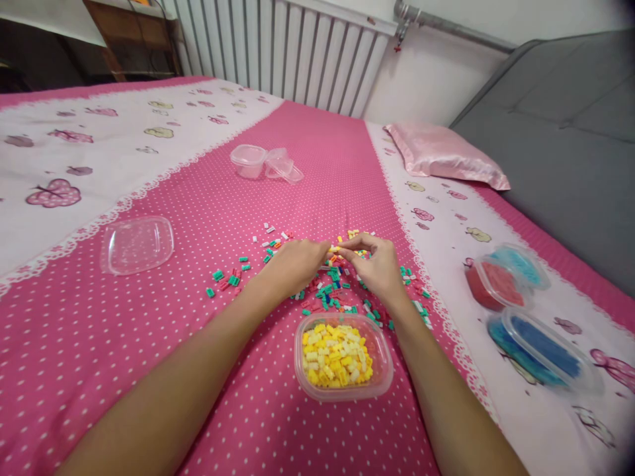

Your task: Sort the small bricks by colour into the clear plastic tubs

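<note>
My left hand [303, 262] and my right hand [373, 263] meet over a spread of small plastic building bricks [333, 291]. Between their fingertips is a small yellow brick [334, 249], pinched from both sides. The loose bricks below are green, red, white, blue and yellow, partly hidden by my hands. Just in front of me, between my forearms, stands a clear plastic container [381, 367] holding many yellow and pale yellow bricks [335, 357].
A clear lid [139, 244] lies at the left on the pink dotted bedspread [208, 357]. Clear containers [248, 160] sit farther back. At right are tubs with red [496, 284] and blue [543, 344] contents. Beyond are a pink pillow [441, 149], grey headboard [555, 112] and radiator [288, 53].
</note>
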{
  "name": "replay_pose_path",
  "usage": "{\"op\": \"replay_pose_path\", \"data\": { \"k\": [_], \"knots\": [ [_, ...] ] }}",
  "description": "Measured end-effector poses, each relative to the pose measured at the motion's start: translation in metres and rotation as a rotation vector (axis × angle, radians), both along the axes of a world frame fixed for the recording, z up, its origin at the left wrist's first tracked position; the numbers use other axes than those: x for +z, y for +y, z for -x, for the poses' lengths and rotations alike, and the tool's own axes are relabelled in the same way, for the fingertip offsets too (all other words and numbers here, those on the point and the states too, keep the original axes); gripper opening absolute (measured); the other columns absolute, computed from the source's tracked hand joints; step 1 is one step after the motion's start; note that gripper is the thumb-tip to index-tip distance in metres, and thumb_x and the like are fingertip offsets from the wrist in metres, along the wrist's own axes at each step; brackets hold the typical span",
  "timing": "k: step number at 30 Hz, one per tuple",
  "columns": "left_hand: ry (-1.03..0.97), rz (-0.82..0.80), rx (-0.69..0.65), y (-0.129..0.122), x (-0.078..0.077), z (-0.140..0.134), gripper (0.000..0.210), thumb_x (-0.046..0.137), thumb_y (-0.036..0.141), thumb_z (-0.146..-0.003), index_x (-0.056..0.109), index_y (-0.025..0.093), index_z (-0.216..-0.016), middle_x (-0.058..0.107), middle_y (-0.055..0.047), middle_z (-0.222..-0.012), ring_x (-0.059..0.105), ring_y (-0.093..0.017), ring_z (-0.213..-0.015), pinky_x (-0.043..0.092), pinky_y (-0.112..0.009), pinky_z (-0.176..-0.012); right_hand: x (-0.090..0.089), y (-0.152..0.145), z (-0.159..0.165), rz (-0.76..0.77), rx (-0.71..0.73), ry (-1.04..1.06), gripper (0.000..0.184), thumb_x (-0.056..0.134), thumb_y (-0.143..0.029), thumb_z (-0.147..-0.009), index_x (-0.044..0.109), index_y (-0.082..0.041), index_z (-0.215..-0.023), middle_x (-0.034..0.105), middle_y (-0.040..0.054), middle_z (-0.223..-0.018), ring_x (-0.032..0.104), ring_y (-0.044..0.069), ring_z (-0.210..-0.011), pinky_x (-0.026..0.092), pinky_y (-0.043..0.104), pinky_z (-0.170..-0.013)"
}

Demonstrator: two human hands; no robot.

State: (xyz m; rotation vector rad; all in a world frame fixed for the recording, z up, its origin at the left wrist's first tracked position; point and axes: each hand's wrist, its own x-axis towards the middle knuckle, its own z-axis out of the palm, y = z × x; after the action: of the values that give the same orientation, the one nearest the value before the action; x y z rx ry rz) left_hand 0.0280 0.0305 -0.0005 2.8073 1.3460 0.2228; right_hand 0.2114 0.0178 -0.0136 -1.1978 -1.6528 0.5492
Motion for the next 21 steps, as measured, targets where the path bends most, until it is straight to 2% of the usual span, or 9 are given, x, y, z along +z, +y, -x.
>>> {"op": "replay_pose_path", "data": {
  "k": [4, 8, 11, 16, 21],
  "knots": [
    [-0.002, 0.007, 0.016, -0.0021, -0.0004, -0.0011, 0.034, 0.032, 0.034, -0.105, 0.061, 0.015, -0.104, 0.073, -0.012, -0.086, 0.072, -0.027, -0.081, 0.044, -0.030, -0.063, 0.0009, -0.0014, 0.0027, -0.011, -0.024, -0.021, 0.022, 0.076, -0.041, -0.078, 0.072, -0.020, -0.074, 0.077, 0.0060, -0.077, 0.071, 0.022, -0.073, 0.055, 0.036, -0.075],
    [0.008, 0.029, 0.018, -0.0016, 0.0004, -0.0008, 0.024, 0.039, 0.023, -0.102, 0.061, 0.015, -0.106, 0.073, -0.012, -0.085, 0.071, -0.027, -0.081, 0.045, -0.030, -0.066, -0.0001, -0.0009, 0.0047, 0.002, -0.020, -0.017, 0.023, 0.076, -0.042, -0.077, 0.071, -0.020, -0.073, 0.077, 0.0060, -0.076, 0.071, 0.022, -0.072, 0.055, 0.036, -0.075],
    [0.017, 0.032, 0.014, -0.0007, 0.0018, 0.0000, 0.020, 0.042, 0.018, -0.099, 0.061, 0.015, -0.107, 0.072, -0.012, -0.086, 0.071, -0.027, -0.082, 0.047, -0.031, -0.069, -0.0012, -0.0005, 0.0055, 0.012, -0.020, -0.004, 0.020, 0.077, -0.039, -0.076, 0.071, -0.020, -0.072, 0.077, 0.0063, -0.076, 0.071, 0.023, -0.073, 0.055, 0.036, -0.075],
    [0.025, 0.014, 0.022, -0.0026, 0.0053, -0.0022, 0.020, 0.042, 0.019, -0.101, 0.058, 0.014, -0.113, 0.072, -0.013, -0.091, 0.070, -0.027, -0.088, 0.048, -0.032, -0.072, -0.0011, -0.0009, 0.0055, 0.027, -0.025, 0.057, 0.016, 0.077, -0.034, -0.075, 0.071, -0.019, -0.075, 0.077, 0.0067, -0.078, 0.072, 0.023, -0.075, 0.056, 0.036, -0.076],
    [0.005, -0.039, 0.029, -0.0042, 0.0064, -0.0054, 0.016, 0.045, 0.019, -0.101, 0.057, 0.015, -0.111, 0.071, -0.011, -0.095, 0.069, -0.025, -0.090, 0.047, -0.030, -0.071, 0.0002, -0.0015, 0.0060, 0.027, -0.047, 0.084, 0.013, 0.075, -0.031, -0.076, 0.072, -0.019, -0.077, 0.077, 0.0068, -0.079, 0.072, 0.023, -0.076, 0.056, 0.036, -0.077]
  ]
}}
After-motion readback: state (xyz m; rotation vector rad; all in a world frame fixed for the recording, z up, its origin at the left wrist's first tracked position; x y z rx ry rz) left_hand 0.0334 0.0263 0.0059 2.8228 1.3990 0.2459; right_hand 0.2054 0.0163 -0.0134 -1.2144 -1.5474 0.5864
